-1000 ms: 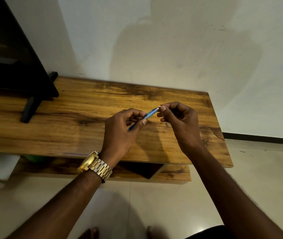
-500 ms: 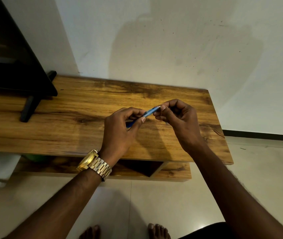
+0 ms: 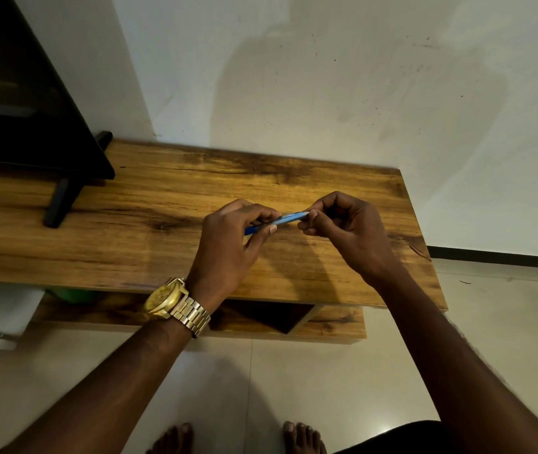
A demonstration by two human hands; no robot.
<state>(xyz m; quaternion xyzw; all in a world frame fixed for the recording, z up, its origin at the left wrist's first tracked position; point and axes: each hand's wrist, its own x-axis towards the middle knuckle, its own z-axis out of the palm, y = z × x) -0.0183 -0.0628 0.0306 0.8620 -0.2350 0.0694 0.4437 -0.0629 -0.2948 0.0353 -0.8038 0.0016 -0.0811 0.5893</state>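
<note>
The pale wall (image 3: 326,93) rose behind the grip, and the tiled floor (image 3: 294,371) spread on the person's side of it. Between them ran the wooden stand (image 3: 163,198). Its near edge passed under the wrists and its right end lay well to the right of the grip, with bare board open on every side beneath the hands. A dark television (image 3: 15,109) stood far to the left of the grip, its foot on the board. The left hand (image 3: 228,247), a gold watch (image 3: 166,298) at its wrist, pinched the darker end of a blue pen (image 3: 289,218) between thumb and fingers. The right hand (image 3: 349,231), fingers curled, pinched the pale tip. The pen was held over the board between the two hands — its long axis nearly level, rising slightly from left to right, pale tip toward the right hand.
</note>
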